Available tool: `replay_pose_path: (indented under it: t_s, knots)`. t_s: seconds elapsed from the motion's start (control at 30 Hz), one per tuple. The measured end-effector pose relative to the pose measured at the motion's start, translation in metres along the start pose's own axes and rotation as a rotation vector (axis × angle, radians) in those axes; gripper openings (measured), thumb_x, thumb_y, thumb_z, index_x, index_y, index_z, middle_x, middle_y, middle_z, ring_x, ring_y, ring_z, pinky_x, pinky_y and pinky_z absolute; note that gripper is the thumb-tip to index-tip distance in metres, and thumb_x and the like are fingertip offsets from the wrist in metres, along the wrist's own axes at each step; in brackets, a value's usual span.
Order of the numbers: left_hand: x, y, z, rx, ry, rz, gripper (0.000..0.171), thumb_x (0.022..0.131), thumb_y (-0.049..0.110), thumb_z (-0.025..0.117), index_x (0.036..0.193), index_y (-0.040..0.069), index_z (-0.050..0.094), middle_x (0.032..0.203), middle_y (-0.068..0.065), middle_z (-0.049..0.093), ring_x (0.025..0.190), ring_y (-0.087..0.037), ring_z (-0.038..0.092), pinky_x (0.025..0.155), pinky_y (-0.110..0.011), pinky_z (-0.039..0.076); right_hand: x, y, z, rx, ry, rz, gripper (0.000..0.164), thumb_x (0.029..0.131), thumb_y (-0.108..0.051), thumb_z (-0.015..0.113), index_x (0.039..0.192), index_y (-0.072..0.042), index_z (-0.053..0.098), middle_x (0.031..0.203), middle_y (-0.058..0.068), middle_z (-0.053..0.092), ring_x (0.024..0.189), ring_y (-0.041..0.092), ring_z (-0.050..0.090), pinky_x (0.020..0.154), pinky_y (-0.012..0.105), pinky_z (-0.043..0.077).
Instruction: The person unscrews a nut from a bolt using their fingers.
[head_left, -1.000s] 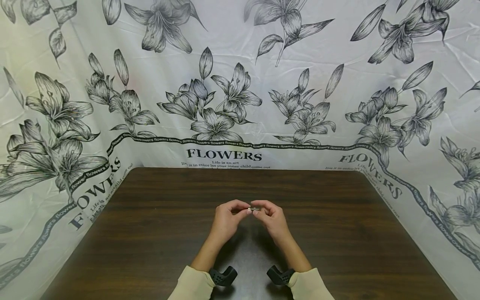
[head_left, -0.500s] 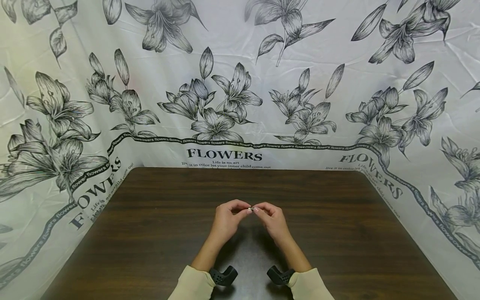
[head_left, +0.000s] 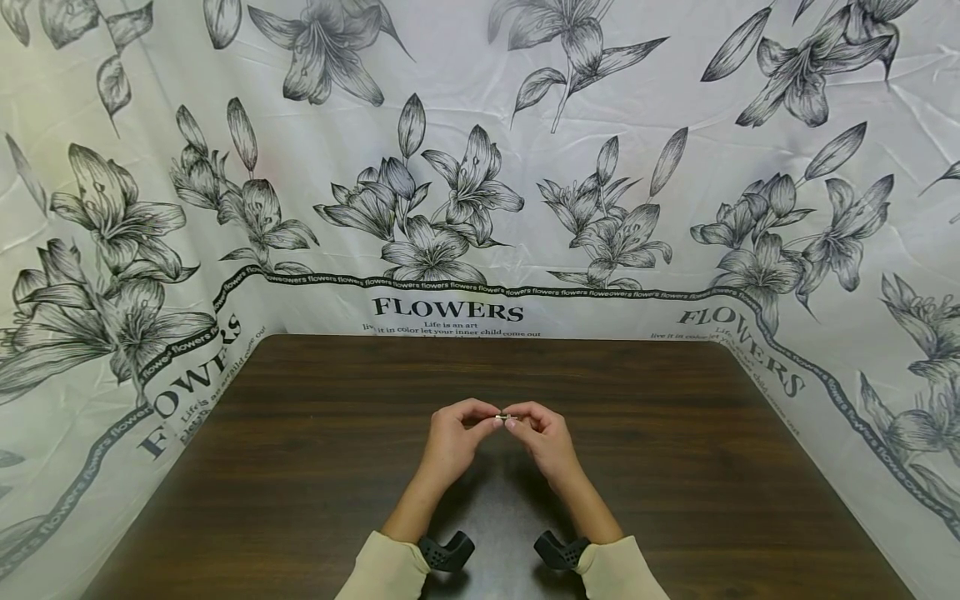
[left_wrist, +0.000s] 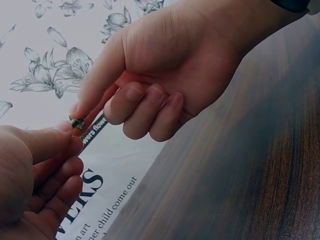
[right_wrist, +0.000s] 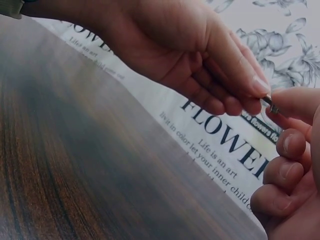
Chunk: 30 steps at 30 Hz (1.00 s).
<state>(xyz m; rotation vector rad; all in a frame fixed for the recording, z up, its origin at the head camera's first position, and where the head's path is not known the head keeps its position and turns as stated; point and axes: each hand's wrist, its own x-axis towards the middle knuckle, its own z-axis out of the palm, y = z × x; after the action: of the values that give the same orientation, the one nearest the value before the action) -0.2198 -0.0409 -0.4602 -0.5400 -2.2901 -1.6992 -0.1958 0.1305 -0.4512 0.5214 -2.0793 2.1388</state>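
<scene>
A small, slim, silver metal piece (left_wrist: 77, 123) with a ridged, screw-like part is held in the air above the middle of the dark brown, wood-grain worktop (head_left: 315, 467). One end of it is pinched between the thumb and forefinger of the bare left hand (head_left: 452, 435), which is raised just left of the worktop's middle. The other end is pinched likewise by the bare right hand (head_left: 551, 436), raised just right of the worktop's middle. Each grip is thus clamped on the piece. The right hand's three other fingers are folded toward its palm. Much of the piece is covered by fingertips, so whether it is one part or two joined cannot fairly be told.

Over the worktop's near part, a black, angular device is worn on each wrist, left (head_left: 447, 552) and right (head_left: 561, 552), and the forearms are partly covered by cream cloth sleeves (head_left: 386, 568). The worktop is bordered at its far edge and both sides by a white cloth (head_left: 457, 50) printed with black line-drawn lilies and "FLOWERS" lettering (head_left: 448, 310).
</scene>
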Motion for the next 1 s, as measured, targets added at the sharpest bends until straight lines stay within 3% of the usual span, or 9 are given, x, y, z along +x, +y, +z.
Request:
replay_pose_path:
  t_s: [0.8,1.0]
  knots:
    - [-0.0012,0.0020,-0.0017,-0.002,-0.007,0.003,0.007,0.082,0.013,0.078,0.089,0.014,0.075,0.083,0.007,0.070,0.078,-0.013,0.064,0.070,-0.029,0.054,-0.0003,0.0009,0.0019,-0.019,0.028,-0.086,0.012,0.088,0.011,0.063,0.099,0.014,0.064,0.055,0.003,0.039,0.049,0.004,0.036,0.049,0.021,0.032]
    - [-0.0005,0.0016,-0.0014,0.017,0.002,0.009,0.008,0.082,0.012,0.079,0.088,0.014,0.075,0.081,0.008,0.070,0.077,-0.012,0.064,0.068,-0.029,0.053,0.0002,0.0003,0.0029,-0.020,0.032,-0.095,0.019,0.087,0.010,0.064,0.106,0.013,0.063,0.057,0.001,0.039,0.050,0.004,0.036,0.050,0.021,0.032]
